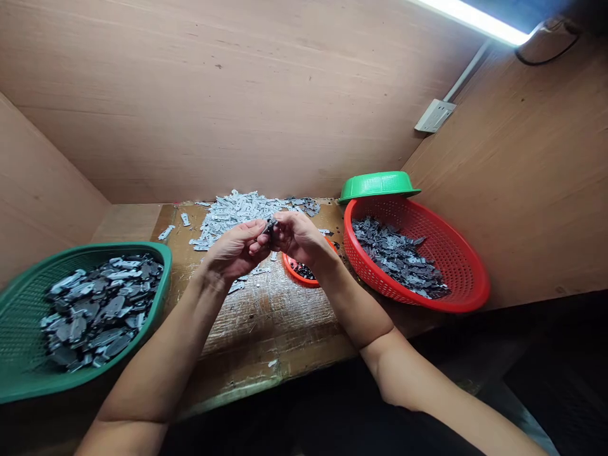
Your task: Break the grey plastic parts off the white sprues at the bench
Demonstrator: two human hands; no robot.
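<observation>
Above the middle of the worktable, my left hand (240, 249) and my right hand (300, 235) meet, fingers closed on one small dark part (270, 225). Its exact kind is too small to make out, and fingertips cover much of it. Behind the hands spreads a pile of light grey flat pieces (242, 212). Partly hidden below my right wrist is a small orange-red tray (304, 282) holding tiny black pieces (303, 271). A few grey pieces lie loose on the table under my hands.
A green basket (166, 259) full of grey and dark parts stands at left. On the right, a red basket (468, 272) holds dark grey pieces, with a bright green basin (377, 185) behind it. Wooden panels (266, 107) enclose the cardboard-covered table (294, 329). A lamp (479, 19) shines above.
</observation>
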